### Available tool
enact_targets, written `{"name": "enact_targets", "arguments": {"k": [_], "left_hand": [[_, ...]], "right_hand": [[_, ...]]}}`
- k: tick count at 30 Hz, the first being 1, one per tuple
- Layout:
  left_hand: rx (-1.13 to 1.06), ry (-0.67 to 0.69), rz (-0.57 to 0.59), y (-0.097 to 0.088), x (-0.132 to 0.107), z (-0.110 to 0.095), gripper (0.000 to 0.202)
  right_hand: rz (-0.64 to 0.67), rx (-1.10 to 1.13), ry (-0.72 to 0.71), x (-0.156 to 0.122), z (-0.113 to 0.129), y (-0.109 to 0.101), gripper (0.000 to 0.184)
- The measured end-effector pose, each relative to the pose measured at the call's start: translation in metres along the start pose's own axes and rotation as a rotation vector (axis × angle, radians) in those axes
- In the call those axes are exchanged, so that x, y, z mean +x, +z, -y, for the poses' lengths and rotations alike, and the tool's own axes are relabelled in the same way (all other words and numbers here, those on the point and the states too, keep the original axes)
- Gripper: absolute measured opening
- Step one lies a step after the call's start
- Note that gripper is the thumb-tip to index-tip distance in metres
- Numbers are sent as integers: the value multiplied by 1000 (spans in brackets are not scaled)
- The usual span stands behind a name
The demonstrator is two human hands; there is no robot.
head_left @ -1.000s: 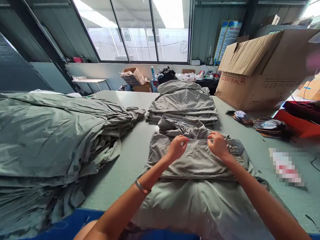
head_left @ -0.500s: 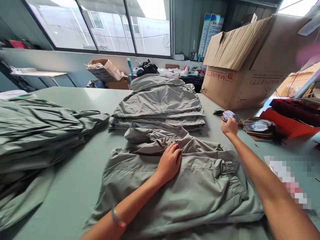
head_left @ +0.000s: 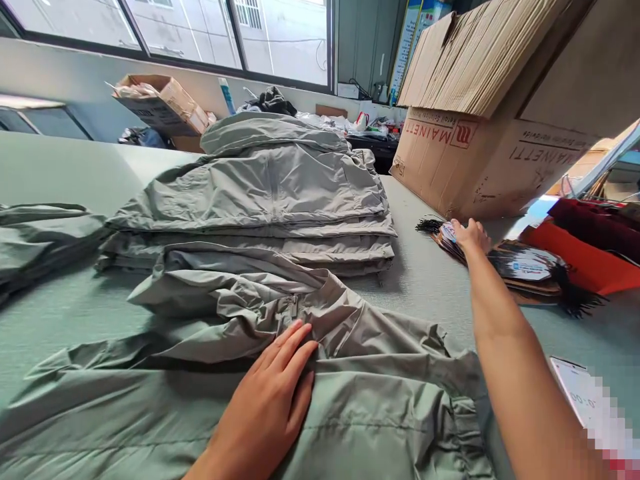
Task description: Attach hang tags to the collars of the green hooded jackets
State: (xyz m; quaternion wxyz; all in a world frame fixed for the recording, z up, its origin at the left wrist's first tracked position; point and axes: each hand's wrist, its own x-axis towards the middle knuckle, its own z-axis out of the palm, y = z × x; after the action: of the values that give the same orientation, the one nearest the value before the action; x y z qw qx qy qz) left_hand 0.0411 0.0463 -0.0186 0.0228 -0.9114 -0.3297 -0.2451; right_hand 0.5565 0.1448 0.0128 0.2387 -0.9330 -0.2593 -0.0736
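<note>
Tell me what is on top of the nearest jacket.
The left hand lies palm down on the jacket, close to the zipper pull. The part of the jacket beneath the palm is covered and cannot be seen.

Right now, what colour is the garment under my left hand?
The garment is greyish green, best in head view.

Garment [head_left: 365, 400]: creased cloth; carton [head_left: 450, 157]: matt cardboard.

seen from the wearer's head, the view faces forward and down across a worktable [head_left: 410, 263], with the left hand [head_left: 273, 393] close below. a far window [head_left: 185, 30] is cut by the top edge.
</note>
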Motion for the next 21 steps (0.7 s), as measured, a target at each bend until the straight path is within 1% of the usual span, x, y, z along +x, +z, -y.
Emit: {"name": "enact_targets", "arguments": {"k": [2,4,5,7,10,11,12,14,16,19,21], "left_hand": [[13,5,6,-1,0,0,34],[10,0,23,-1,1,0,34],[4,-10,32,-1,1,0,34],[-15,-36,46,-1,2,-1,35],[-44,-64,57,0,4,-2,36],[-54,-67,58,0,4,-3,36],[-66,-69,60,0,5,-3,36],[-91,-73,59,0,6,-5,36],[-114,-75,54,0,7,-6,36],[-153,-74,39,0,8,-8,36],[-169,-71,30,0,9,-9,35]], "right_hand": [[116,-29,-12,7,-1,6,71],[233,-40,-42,9,-4,9,70],[261,-42,-64,7,-6,9,70],[268,-51,-127,-5,-9,6,69],[255,-85,-237,-44,-11,-6,69],[251,-103,-280,-61,-11,-11,69],[215,-125,-314,-80,-12,-17,69],[139,-178,-435,-117,-14,-27,71],[143,-221,-513,-150,-19,-34,72],[196,-260,-527,-188,-27,-38,73],[198,-264,-499,-202,-32,-41,74]]}}
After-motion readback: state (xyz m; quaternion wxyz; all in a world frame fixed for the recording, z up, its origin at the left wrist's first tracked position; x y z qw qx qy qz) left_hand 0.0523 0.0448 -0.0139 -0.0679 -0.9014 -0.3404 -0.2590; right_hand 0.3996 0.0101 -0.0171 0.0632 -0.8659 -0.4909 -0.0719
